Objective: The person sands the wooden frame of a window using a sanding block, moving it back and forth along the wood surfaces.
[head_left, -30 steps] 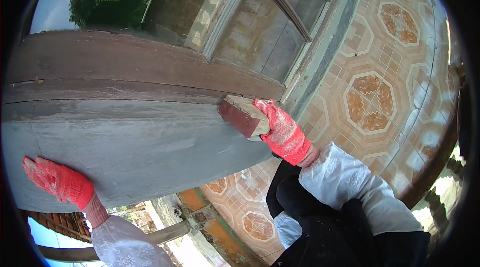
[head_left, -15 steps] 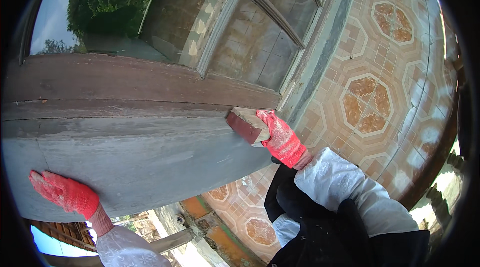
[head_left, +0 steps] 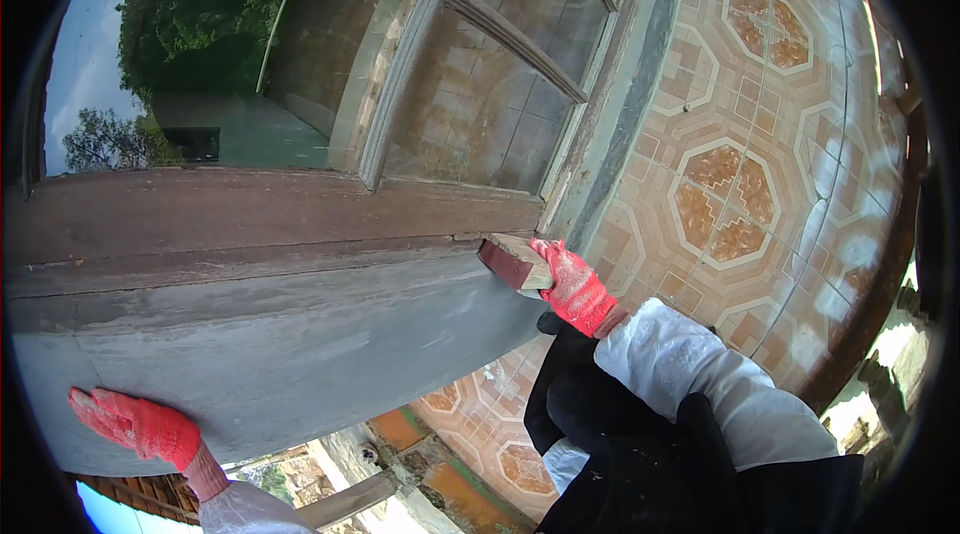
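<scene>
In a red knit glove, my right hand (head_left: 575, 286) is closed around the near end of a wooden sanding block (head_left: 527, 277) faced with dark-red sandpaper. The block rests at the right end of the grey painted sill (head_left: 330, 359), close under the brown wooden window frame (head_left: 270, 219). My left hand (head_left: 138, 427), gloved in dusty red too, lies on the sill's lower left part with the palm down and the fingers stretched out. Nothing shows in it.
Above the frame are glass panes (head_left: 470, 114) divided by weathered wooden bars (head_left: 400, 84). Patterned tile floor (head_left: 725, 199) runs along the right. My dark-clad legs (head_left: 620, 424) are at lower right. A pale beam (head_left: 350, 500) and orange tiles (head_left: 470, 494) lie below the sill.
The view has tilted, so the window and sill sit lower at left. My right hand and the sanding block have shifted slightly right along the sill. My left hand stays at about the same spot.
</scene>
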Available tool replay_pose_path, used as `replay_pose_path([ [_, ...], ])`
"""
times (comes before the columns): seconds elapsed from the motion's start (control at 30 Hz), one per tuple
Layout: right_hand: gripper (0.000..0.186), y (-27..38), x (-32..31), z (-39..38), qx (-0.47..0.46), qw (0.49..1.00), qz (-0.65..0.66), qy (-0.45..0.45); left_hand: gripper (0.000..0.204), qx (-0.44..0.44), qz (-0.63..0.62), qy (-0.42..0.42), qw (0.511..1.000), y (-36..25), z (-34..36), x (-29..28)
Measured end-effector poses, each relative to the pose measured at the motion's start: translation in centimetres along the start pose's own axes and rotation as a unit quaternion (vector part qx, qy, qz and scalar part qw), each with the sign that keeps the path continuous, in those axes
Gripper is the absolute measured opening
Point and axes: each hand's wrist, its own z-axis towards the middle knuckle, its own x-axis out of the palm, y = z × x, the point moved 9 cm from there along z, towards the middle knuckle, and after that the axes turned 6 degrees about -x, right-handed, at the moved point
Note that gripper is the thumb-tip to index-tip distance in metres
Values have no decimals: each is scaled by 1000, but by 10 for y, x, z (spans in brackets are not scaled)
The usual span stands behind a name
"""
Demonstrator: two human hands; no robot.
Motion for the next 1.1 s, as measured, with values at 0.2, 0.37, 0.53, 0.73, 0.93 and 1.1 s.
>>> replay_pose_path([
  [0.2, 97, 106, 19, -10, -257, 966, -24, 20, 45, 38, 4, 7, 999, 7, -6, 5],
  [0.37, 93, 67, 35, -48, -235, 969, -32, 61, 45, 7, -12, 3, 1000, 6, 0, -4],
  [0.53, 84, 116, -16, 9, -225, 968, 103, -47, 48, 28, -50, 14, 998, 8, -4, 1],
  [0.73, 94, -17, 10, 5, -86, 995, 9, -46, 48, 47, -21, -1, 999, 8, 0, -1],
  [0.93, 88, 50, 6, 2, -185, 981, 24, -58, 48, 30, -35, 16, 999, 8, -7, 1],
  [1.1, 87, -43, 13, 4, -53, 995, 39, -72, 48, -3, -44, 2, 999, 2, 0, -4],
])
